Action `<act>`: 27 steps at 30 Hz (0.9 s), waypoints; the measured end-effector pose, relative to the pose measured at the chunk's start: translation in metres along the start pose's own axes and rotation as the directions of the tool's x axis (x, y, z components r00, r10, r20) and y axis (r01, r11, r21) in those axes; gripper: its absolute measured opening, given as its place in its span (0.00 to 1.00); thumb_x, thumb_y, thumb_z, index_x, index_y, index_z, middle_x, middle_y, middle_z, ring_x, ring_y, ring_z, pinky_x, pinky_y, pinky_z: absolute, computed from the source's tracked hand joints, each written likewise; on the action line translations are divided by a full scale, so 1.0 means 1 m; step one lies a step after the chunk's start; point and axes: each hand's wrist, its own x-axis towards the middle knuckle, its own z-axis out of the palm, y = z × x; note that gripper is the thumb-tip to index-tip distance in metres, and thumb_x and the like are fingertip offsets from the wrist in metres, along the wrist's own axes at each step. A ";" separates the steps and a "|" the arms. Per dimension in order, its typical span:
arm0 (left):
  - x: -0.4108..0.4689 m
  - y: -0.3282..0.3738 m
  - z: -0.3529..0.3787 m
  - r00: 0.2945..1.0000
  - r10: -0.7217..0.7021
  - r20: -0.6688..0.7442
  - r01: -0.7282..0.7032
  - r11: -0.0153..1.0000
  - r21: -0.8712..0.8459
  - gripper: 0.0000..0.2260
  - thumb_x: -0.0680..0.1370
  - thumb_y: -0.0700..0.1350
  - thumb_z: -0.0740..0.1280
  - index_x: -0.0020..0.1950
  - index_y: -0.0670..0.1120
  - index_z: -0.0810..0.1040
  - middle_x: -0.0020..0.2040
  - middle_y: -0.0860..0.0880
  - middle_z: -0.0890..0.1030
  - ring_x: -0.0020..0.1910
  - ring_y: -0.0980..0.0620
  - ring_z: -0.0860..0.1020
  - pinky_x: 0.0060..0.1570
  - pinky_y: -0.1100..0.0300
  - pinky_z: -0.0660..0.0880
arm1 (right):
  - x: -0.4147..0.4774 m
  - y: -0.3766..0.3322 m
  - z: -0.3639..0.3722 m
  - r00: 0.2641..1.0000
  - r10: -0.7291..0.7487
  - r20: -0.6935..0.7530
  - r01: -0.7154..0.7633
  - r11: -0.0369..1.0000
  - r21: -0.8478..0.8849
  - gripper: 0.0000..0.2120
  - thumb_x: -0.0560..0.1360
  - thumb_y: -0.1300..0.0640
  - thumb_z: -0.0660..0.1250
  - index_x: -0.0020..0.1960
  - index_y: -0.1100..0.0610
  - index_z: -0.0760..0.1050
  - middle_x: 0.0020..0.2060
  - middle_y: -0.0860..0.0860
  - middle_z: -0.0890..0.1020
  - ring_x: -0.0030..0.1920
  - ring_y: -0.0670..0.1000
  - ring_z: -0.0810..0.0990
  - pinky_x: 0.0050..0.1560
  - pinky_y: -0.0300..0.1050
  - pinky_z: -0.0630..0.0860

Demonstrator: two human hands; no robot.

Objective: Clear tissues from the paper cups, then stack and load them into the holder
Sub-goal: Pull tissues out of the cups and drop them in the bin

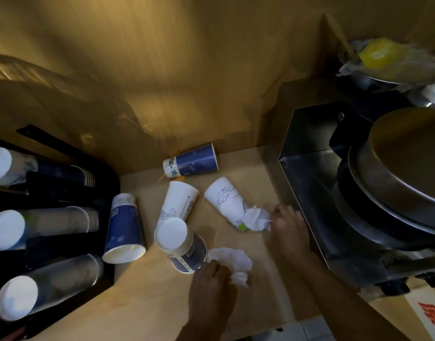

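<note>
Here, seen from the head camera looking down, a light wooden counter (147, 299) holds five paper cups lying loose. A blue cup (190, 161) lies on its side near the back wall. A white cup (178, 203) with line drawings lies tilted in the middle, its base touching an upside-down cup (180, 244) whose white bottom faces up. Another blue cup (124, 230) stands mouth down just beside the black cup holder (51, 193) at the left, where three rows of stacked cups lie in slots. A second white cup (225, 203), printed with a cloud design, lies on its side with a crumpled white tissue (257, 219) bulging from its mouth. The right hand (289, 225) pinches that tissue at the cup's opening. The left hand (211, 281) is closed around another crumpled tissue (233, 264), held just beside the upside-down cup. A steel machine (334, 193) with a round metal lid stands at the right.
</note>
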 end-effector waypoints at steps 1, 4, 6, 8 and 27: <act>0.000 0.005 -0.006 0.999 0.023 -0.030 -0.024 1.000 -0.012 0.04 0.60 0.45 0.70 0.33 0.49 0.82 0.33 0.50 0.81 0.32 0.47 0.80 0.30 0.62 0.73 | 0.004 0.001 0.000 1.000 0.008 -0.012 -0.008 1.000 0.012 0.10 0.57 0.67 0.74 0.36 0.63 0.78 0.36 0.61 0.80 0.37 0.61 0.78 0.43 0.51 0.66; 0.002 0.023 -0.027 0.984 -0.028 -0.174 -0.011 0.977 -0.214 0.10 0.72 0.50 0.62 0.39 0.49 0.81 0.37 0.49 0.80 0.38 0.49 0.78 0.36 0.59 0.71 | 0.017 -0.001 -0.014 0.992 0.088 -0.091 -0.073 0.984 0.165 0.05 0.67 0.66 0.68 0.42 0.67 0.77 0.43 0.64 0.79 0.46 0.63 0.76 0.48 0.54 0.64; 0.007 0.035 -0.047 0.968 -0.069 -0.241 -0.009 0.951 -0.309 0.07 0.76 0.46 0.64 0.42 0.48 0.80 0.40 0.49 0.80 0.41 0.51 0.76 0.40 0.57 0.72 | 0.024 -0.004 -0.030 0.980 0.108 -0.165 -0.068 0.971 0.230 0.06 0.71 0.63 0.66 0.45 0.66 0.77 0.46 0.63 0.78 0.49 0.63 0.74 0.50 0.54 0.66; 0.017 0.044 -0.074 0.934 -0.102 -0.342 -0.037 0.926 -0.376 0.06 0.75 0.45 0.66 0.42 0.46 0.81 0.39 0.50 0.79 0.39 0.52 0.75 0.41 0.60 0.71 | 0.030 -0.008 -0.053 0.969 0.064 -0.238 0.003 0.962 0.273 0.06 0.71 0.62 0.66 0.44 0.65 0.77 0.46 0.63 0.78 0.49 0.63 0.73 0.51 0.54 0.66; -0.098 -0.049 -0.235 0.452 -0.400 -0.797 -0.155 0.845 -0.512 0.08 0.76 0.41 0.67 0.43 0.55 0.77 0.40 0.48 0.80 0.38 0.56 0.76 0.37 0.70 0.71 | -0.029 -0.184 -0.183 0.821 -0.185 -0.540 0.509 0.665 0.547 0.05 0.72 0.59 0.67 0.39 0.61 0.76 0.31 0.59 0.80 0.33 0.58 0.77 0.36 0.52 0.75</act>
